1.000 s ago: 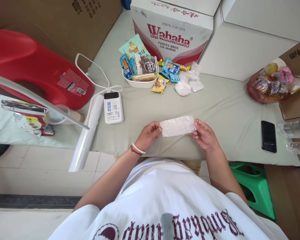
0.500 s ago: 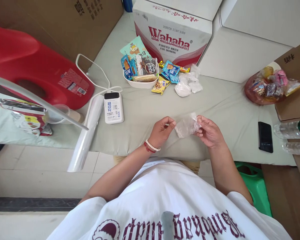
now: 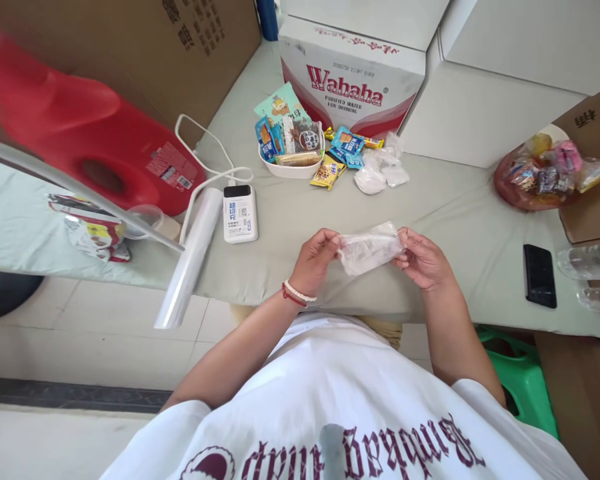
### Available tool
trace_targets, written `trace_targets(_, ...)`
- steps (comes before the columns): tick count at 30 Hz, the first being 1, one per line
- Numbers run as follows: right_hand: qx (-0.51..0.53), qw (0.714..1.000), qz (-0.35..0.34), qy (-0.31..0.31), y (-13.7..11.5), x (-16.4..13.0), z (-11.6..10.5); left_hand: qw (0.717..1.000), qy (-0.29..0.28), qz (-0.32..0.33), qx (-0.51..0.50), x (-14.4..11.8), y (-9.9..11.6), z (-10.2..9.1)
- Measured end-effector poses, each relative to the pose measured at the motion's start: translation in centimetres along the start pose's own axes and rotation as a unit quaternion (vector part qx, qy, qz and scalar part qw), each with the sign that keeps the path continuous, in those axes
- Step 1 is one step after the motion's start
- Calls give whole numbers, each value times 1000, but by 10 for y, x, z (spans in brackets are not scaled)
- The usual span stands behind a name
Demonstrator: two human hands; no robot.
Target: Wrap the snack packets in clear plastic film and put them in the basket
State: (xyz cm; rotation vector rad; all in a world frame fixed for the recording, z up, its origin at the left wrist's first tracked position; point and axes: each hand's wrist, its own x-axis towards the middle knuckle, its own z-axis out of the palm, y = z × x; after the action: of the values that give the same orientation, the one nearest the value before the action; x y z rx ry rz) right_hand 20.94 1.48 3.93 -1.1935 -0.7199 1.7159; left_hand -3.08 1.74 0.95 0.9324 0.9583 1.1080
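Between my two hands a crumpled clear plastic bag (image 3: pixel 370 250) is stretched out above the cloth-covered table (image 3: pixel 290 280). My left hand (image 3: pixel 316 261) pinches its left end between thumb and fingers. At the other end, my right hand (image 3: pixel 424 259) grips the bag's right edge. Farther back lie several folded clear plastic pieces (image 3: pixel 377 175), beside blue snack packets (image 3: pixel 347 143) and a yellow snack packet (image 3: pixel 327 173). A white tub (image 3: pixel 293 169) filled with wrapped snacks stands to their left.
A white power bank (image 3: pixel 240 217) with a cable and a plastic film roll (image 3: pixel 190 260) lie left, near a red jug (image 3: pixel 145 147). The Wahaha carton (image 3: pixel 353 80) stands behind. On the right are a phone (image 3: pixel 540 275), plastic bottles (image 3: pixel 587 261) and a bowl of snacks (image 3: pixel 513 183).
My left hand has moved slightly left and taken hold of the bag's left end. The bag is now drawn out wider between both hands. The camera view has shifted a little.
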Motion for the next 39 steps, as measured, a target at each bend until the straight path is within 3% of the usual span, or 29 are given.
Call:
trace_targets(3,-10,999,-39,18,0,4,-7,993,59,-42,-92,-3,3,-4)
trace_targets(5,-3,998,-64,29,7,7,0,989,83,-43,-115,-4,5,0)
trace_targets(9,-12,1000,-27,5,34,14,31,980,107,-26,-168,1,8,10)
trace_targets(11,-10,1000,-4,4,47,17,40,969,157,-31,-191,7,9,8)
trace_targets(15,34,998,-1,53,56,15,25,935,286,-49,-201,28,14,-11)
trace_targets(17,4,993,-26,114,55,8,8,923,322,-48,-206,41,16,-20)
trace_targets(19,-107,967,-101,206,52,-2,-2,912,345,-53,-215,50,16,-23)
trace_targets(21,-257,912,-209,243,49,-9,0,908,345,-57,-231,53,14,-19)
trace_targets(24,-430,839,-310,124,47,-2,22,912,305,-62,-267,50,12,-5)
trace_targets(26,-464,823,-323,60,45,13,39,915,287,-65,-276,46,11,2)
trace_targets(28,-434,846,-306,39,42,29,48,923,282,-64,-255,45,13,3)
trace_targets(31,-340,915,-217,10,29,43,48,942,269,-70,-187,52,18,-6)
trace_targets(33,-283,944,-166,21,20,45,44,948,269,-76,-151,57,21,-14)
trace_targets(37,-194,963,-139,126,13,43,48,945,270,-128,-133,52,20,-15)
trace_targets(39,-169,962,-143,159,18,42,56,952,212,-184,-124,40,15,-6)
